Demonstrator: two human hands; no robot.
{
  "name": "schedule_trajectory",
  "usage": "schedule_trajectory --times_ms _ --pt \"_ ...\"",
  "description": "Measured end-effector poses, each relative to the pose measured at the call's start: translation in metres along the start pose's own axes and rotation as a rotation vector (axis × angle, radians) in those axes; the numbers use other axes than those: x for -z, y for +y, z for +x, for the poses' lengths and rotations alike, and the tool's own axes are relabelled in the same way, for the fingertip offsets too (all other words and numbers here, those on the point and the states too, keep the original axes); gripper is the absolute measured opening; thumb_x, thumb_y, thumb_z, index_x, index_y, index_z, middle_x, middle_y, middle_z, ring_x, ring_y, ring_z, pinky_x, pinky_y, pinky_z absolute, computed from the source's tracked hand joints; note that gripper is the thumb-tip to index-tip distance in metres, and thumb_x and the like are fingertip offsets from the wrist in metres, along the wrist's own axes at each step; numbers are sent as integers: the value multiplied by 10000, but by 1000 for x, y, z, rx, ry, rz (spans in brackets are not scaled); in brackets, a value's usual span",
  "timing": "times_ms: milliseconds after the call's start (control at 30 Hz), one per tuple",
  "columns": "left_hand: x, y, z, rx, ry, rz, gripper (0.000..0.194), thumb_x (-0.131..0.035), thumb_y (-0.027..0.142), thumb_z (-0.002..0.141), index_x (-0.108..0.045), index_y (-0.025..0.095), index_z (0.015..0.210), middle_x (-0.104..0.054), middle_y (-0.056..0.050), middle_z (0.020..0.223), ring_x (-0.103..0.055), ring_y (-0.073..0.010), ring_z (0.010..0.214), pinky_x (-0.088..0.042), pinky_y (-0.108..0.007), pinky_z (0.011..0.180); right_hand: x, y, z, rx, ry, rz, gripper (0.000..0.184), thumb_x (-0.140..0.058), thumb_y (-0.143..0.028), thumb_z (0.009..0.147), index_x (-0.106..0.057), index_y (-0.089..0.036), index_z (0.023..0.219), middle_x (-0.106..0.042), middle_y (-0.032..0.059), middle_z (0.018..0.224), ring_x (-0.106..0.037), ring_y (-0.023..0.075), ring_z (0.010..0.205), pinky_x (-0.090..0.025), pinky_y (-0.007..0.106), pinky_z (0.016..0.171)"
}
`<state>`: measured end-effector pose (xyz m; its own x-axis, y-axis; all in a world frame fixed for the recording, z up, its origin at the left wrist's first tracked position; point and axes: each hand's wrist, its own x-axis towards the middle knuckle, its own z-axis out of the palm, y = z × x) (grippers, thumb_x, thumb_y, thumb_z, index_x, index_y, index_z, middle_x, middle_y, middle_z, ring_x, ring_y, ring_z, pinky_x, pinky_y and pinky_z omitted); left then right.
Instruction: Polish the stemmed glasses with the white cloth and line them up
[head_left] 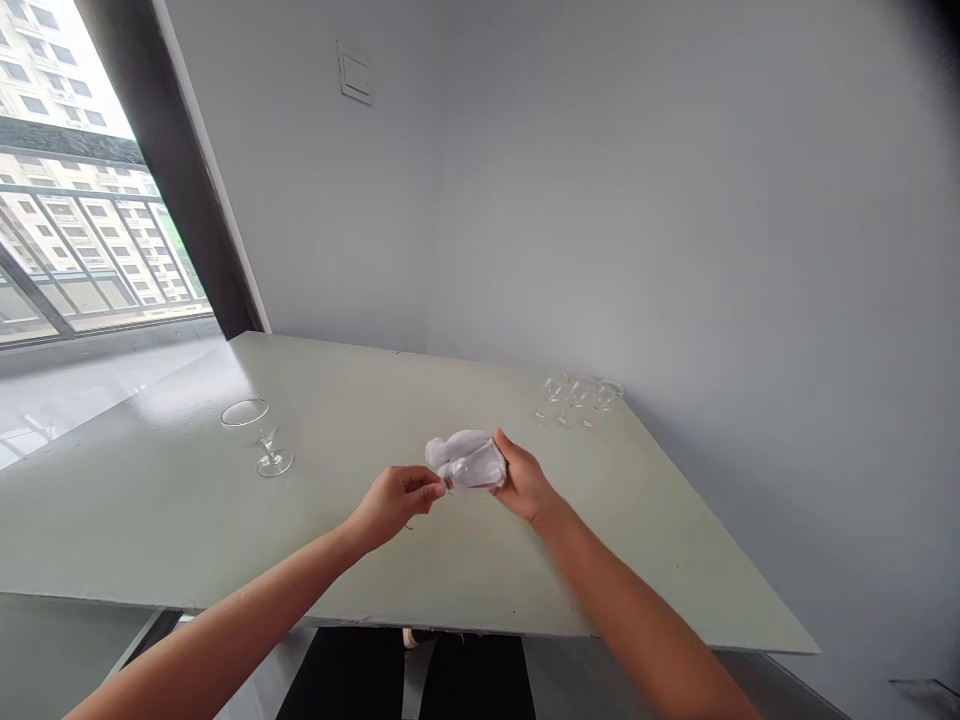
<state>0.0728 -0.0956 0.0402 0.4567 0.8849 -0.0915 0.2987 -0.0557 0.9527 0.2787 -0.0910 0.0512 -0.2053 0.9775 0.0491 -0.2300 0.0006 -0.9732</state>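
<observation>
One wine glass (474,466) held sideways between both hands, above pale green table (187,530). Right hand (526,482) curled narrow around white cloth (452,450) wrapped over glass bowl. Left hand (395,503) closed narrow in pinch at stem end, near cloth. Second wine glass (268,444) on table, well left of hands. Three more glasses (577,398) grouped near far table corner. Window (90,220) beyond table, left.

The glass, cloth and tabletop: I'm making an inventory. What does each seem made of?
The glass looks like clear, smooth glass, since its outline shows through. The cloth seems a soft white fabric, bunching in folds. The tabletop looks like pale green painted board, glossy where window light reflects; what lies beneath the finish can't be told.
</observation>
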Motion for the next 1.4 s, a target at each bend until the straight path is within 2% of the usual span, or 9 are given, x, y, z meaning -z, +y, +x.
schedule_trajectory --times_ms 133,333,433,567,633,833,1000,1133,1400 --pt "-20 -5 12 -88 305 -138 317 -495 486 801 -516 215 963 -482 45 634 -456 -99 579 -352 -198 515 -37 35 -12 7 55 338 471 -471 -590 817 -616 -213 1058 -627 76 1140 -565 245 1070 -437 427 905" --pt "-50 -10 24 -126 626 -157 256 -544 418 773 -591 219 927 -417 -79 1192 -536 -170 927 -487 -276 658 -67 55 -16 153 167 117 440 -540 -496 819 -535 -247 1181 -581 62 1196 -511 224 1117 -401 387 955" --pt "-45 -10 25 -129 552 -231 276 -593 378 750 -600 213 971 -397 -92 1294 -505 -217 1073 -481 -312 768 -58 55 -12 119 143 107 427 -559 -487 809 -546 -216 1138 -615 71 1096 -567 204 996 -452 347 863" --pt "-30 -3 35 8 157 -502 516 -656 384 706 -499 183 1155 -584 -110 1104 -608 -201 876 -494 -307 683 -36 56 -5 32 31 94 427 -606 -511 760 -593 -173 1020 -641 54 909 -591 178 836 -490 310 727" --pt "-27 1 45 36 59 -588 561 -708 356 655 -492 160 1134 -617 -123 1070 -625 -206 835 -497 -299 643 -24 56 1 1 23 53 443 -614 -532 739 -604 -161 980 -632 40 831 -586 165 743 -494 304 658" --pt "-35 2 97 -14 183 -504 527 -727 290 637 -491 183 1096 -685 -102 982 -635 -213 890 -487 -326 730 26 48 14 68 347 -399 386 -546 -544 755 -602 -184 883 -596 11 733 -536 162 660 -460 309 622" --pt "-50 -4 156 -58 235 -400 509 -711 190 641 -492 190 1101 -697 -97 952 -635 -194 888 -461 -330 772 69 44 -5 179 588 -854 345 -421 -497 841 -597 -202 871 -596 31 768 -540 195 724 -431 327 683" --pt "-80 -4 203 -103 210 -417 337 -700 117 625 -531 155 914 -686 -114 950 -644 -179 861 -470 -295 744 84 48 -19 305 713 -926 380 -401 -493 862 -593 -196 999 -518 92 1091 -555 197 844 -443 321 693" --pt "-121 -3 264 -132 217 -351 309 -671 49 630 -528 151 884 -679 -96 929 -629 -162 867 -455 -260 719 90 43 -21 346 756 -854 345 -408 -465 885 -609 -188 841 -469 55 897 -494 175 765 -412 297 676"
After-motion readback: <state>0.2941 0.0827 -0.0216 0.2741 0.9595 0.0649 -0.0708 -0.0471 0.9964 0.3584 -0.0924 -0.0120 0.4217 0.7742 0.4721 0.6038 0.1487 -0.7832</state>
